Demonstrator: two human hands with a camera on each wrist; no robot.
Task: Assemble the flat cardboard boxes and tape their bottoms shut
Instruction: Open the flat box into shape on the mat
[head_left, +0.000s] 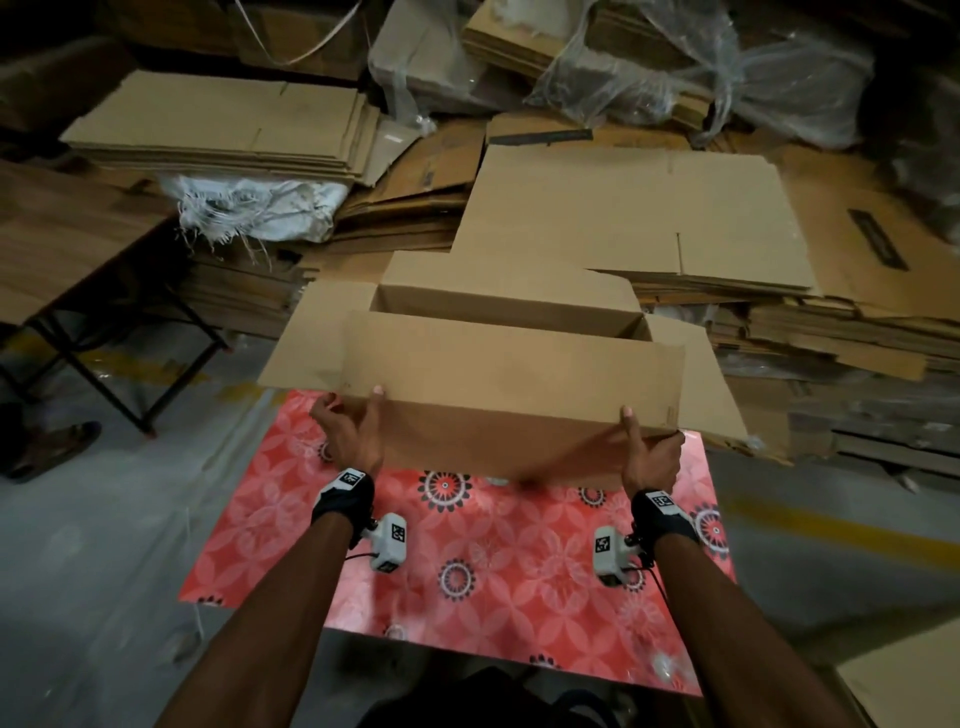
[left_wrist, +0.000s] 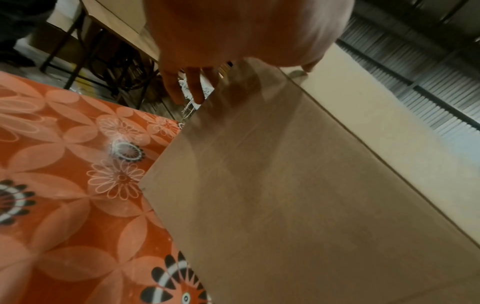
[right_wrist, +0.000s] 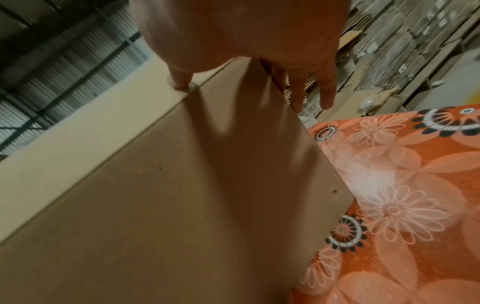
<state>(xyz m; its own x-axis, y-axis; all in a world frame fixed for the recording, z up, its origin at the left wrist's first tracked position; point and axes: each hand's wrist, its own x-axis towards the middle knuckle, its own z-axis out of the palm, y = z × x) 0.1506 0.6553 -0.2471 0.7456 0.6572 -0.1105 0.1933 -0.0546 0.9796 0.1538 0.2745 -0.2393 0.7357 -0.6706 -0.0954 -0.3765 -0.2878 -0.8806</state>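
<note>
A brown cardboard box (head_left: 509, 364), opened into a rectangle with its upper flaps spread out, is held over the far edge of the red floral table (head_left: 467, 571). My left hand (head_left: 348, 421) grips the box's near left corner, thumb on the near flap's fold and fingers along the left side. At the near right corner my right hand (head_left: 649, 447) grips it the same way. The left wrist view shows the fingers (left_wrist: 192, 86) lying against the side wall of the box (left_wrist: 285, 195). The right wrist view shows the thumb at the fold of the box (right_wrist: 182, 195).
Stacks of flat cardboard (head_left: 623, 208) fill the floor behind the table, with another pile (head_left: 223, 124) on a torn white sack (head_left: 249, 208). A wooden table with black legs (head_left: 78, 249) stands left, with a sandalled foot (head_left: 52, 447) beside it. Plastic-wrapped bundles (head_left: 675, 62) lie at the back.
</note>
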